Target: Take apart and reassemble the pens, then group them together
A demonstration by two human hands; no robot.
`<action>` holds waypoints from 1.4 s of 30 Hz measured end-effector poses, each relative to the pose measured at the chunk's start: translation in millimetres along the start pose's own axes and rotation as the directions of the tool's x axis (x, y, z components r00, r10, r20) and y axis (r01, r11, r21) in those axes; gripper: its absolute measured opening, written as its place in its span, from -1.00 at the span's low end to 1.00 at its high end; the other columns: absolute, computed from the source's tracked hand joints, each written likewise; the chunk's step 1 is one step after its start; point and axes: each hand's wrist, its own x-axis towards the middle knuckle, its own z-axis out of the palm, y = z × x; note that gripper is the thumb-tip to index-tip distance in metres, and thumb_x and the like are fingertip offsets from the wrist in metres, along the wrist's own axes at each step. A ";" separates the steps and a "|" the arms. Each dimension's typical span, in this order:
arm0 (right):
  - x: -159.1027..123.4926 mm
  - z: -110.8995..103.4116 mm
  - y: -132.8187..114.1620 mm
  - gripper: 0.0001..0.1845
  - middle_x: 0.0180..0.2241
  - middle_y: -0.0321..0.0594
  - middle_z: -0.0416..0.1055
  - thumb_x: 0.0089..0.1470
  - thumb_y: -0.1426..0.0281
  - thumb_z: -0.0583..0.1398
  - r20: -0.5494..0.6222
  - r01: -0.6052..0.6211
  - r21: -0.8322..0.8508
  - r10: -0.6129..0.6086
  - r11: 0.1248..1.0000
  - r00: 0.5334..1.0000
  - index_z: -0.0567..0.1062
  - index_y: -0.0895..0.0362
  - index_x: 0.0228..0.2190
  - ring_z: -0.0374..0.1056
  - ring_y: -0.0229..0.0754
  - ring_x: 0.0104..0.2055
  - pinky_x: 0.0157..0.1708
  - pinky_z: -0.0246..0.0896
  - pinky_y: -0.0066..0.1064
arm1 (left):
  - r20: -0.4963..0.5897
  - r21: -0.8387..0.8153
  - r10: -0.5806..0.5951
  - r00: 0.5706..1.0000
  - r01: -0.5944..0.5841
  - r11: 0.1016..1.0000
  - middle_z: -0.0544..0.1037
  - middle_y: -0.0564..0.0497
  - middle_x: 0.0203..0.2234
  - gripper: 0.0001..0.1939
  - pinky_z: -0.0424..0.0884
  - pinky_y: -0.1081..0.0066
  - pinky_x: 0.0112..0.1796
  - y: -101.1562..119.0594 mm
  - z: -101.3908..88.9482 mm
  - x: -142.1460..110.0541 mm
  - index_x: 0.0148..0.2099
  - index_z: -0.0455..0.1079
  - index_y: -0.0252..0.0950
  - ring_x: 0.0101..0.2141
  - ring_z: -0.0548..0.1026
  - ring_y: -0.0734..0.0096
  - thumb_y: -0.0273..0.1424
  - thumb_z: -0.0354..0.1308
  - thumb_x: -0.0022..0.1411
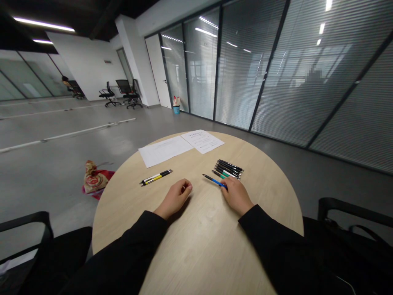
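Note:
My right hand [237, 194] has its fingers closed on the back end of a blue pen [215, 181] with a black front part, its tip pointing left. Just beyond that hand lies a bunch of several pens [227, 167], mostly black, with green and white among them. My left hand [176, 197] rests on the table with its fingers curled in, and nothing shows in it. Further left, a white-and-black pen [155, 177] and a yellow-and-black pen [156, 178] lie side by side, apart from the left hand.
Two printed paper sheets, one at left [164, 150] and one at right [204, 141], lie at the far side of the round wooden table [196, 262]. Black chairs flank the table. A tan and red bag [95, 179] sits on the floor at left.

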 end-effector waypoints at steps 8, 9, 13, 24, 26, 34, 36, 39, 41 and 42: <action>1.2 -1.9 11.2 -0.89 -0.27 -0.01 0.42 0.12 0.56 0.20 -0.029 -0.086 -0.153 0.083 0.984 0.996 0.51 0.15 -0.32 0.32 0.03 -0.13 -0.10 0.20 -0.22 | -0.011 0.125 0.046 0.999 -0.045 0.991 0.50 -0.02 -0.40 -0.74 0.27 0.36 -0.33 -2.0 -2.6 0.8 -0.30 0.37 -0.27 -0.38 0.40 0.31 -0.21 0.01 0.32; 1.3 -3.0 10.4 -0.90 -0.27 -0.01 0.42 0.12 0.56 0.20 -0.021 -0.101 -0.168 0.099 0.981 0.995 0.51 0.15 -0.32 0.32 0.03 -0.12 -0.09 0.19 -0.23 | -0.020 0.150 0.047 0.999 -0.043 0.988 0.50 -0.03 -0.39 -0.74 0.28 0.35 -0.32 -3.7 -3.3 1.4 -0.29 0.37 -0.27 -0.37 0.41 0.30 -0.22 0.00 0.32; 1.5 -8.3 5.0 -0.89 -0.23 -0.04 0.42 0.14 0.54 0.18 0.022 -0.171 -0.210 0.179 0.963 0.984 0.50 0.18 -0.28 0.30 -0.01 -0.07 -0.05 0.15 -0.28 | -0.085 0.258 0.031 0.996 -0.008 0.966 0.51 -0.05 -0.39 -0.78 0.29 0.33 -0.31 -12.9 -7.7 5.1 -0.29 0.37 -0.27 -0.36 0.42 0.27 -0.27 -0.01 0.30; 1.7 -8.8 3.9 -0.82 -0.19 0.00 0.40 0.17 0.55 0.15 -0.022 -0.160 -0.214 0.159 0.964 0.987 0.49 0.18 -0.18 0.27 0.03 -0.06 -0.05 0.14 -0.24 | -0.211 0.619 -0.016 0.977 0.146 0.772 0.49 -0.20 -0.14 -0.73 0.34 0.16 -0.09 -31.2 -32.5 12.7 -0.15 0.44 -0.31 -0.14 0.43 0.05 -0.28 -0.01 0.32; 1.8 -7.9 1.9 -0.82 -0.19 0.00 0.40 0.17 0.54 0.15 -0.036 -0.119 -0.178 0.114 0.977 0.993 0.49 0.17 -0.17 0.26 0.03 -0.07 -0.05 0.15 -0.22 | -0.241 0.653 -0.039 0.970 0.192 0.732 0.47 -0.22 -0.09 -0.69 0.34 0.14 -0.07 -35.2 -36.8 12.8 -0.08 0.44 -0.33 -0.12 0.42 0.02 -0.26 -0.01 0.32; 0.7 -3.0 -6.4 -0.86 -0.23 -0.07 0.43 0.15 0.53 0.16 -0.044 0.045 0.043 -0.043 0.998 0.998 0.51 0.16 -0.25 0.29 -0.01 -0.12 -0.05 0.21 -0.20 | -0.317 0.714 -0.132 0.939 0.328 0.618 0.45 -0.27 -0.01 -0.61 0.33 0.08 -0.08 -45.2 -48.3 13.1 0.05 0.41 -0.33 -0.04 0.38 -0.10 -0.23 -0.03 0.32; 0.3 -2.3 -7.5 -0.87 -0.24 -0.08 0.43 0.15 0.53 0.17 -0.035 0.057 0.077 -0.055 0.995 0.998 0.51 0.16 -0.26 0.29 -0.02 -0.13 -0.07 0.22 -0.20 | -0.326 0.728 -0.143 0.934 0.345 0.593 0.46 -0.27 -0.03 -0.59 0.33 0.06 -0.08 -44.6 -48.7 12.7 0.08 0.39 -0.34 -0.03 0.39 -0.11 -0.24 -0.03 0.31; 0.0 -2.1 -9.0 -0.89 -0.24 -0.09 0.43 0.16 0.52 0.18 -0.030 0.062 0.103 -0.060 0.993 0.998 0.51 0.16 -0.27 0.29 -0.02 -0.13 -0.08 0.21 -0.20 | -0.330 0.756 -0.127 0.935 0.342 0.558 0.47 -0.28 -0.04 -0.58 0.33 0.05 -0.07 -43.4 -48.1 11.8 0.11 0.35 -0.36 -0.03 0.40 -0.13 -0.24 -0.03 0.31; -0.1 -2.2 -10.2 -0.89 -0.24 -0.09 0.43 0.16 0.52 0.18 -0.030 0.064 0.111 -0.061 0.992 0.998 0.51 0.15 -0.27 0.29 -0.03 -0.14 -0.08 0.21 -0.20 | -0.329 0.769 -0.117 0.937 0.337 0.542 0.48 -0.28 -0.05 -0.59 0.32 0.04 -0.07 -43.4 -47.9 11.4 0.11 0.34 -0.37 -0.04 0.41 -0.13 -0.26 -0.05 0.33; -0.1 -2.2 -10.8 -0.89 -0.25 -0.10 0.43 0.16 0.52 0.18 -0.029 0.066 0.115 -0.064 0.991 0.998 0.51 0.15 -0.28 0.29 -0.03 -0.14 -0.08 0.20 -0.20 | -0.325 0.773 -0.118 0.938 0.336 0.538 0.48 -0.29 -0.05 -0.59 0.33 0.03 -0.08 -43.7 -48.0 11.3 0.11 0.34 -0.37 -0.04 0.42 -0.12 -0.27 -0.06 0.33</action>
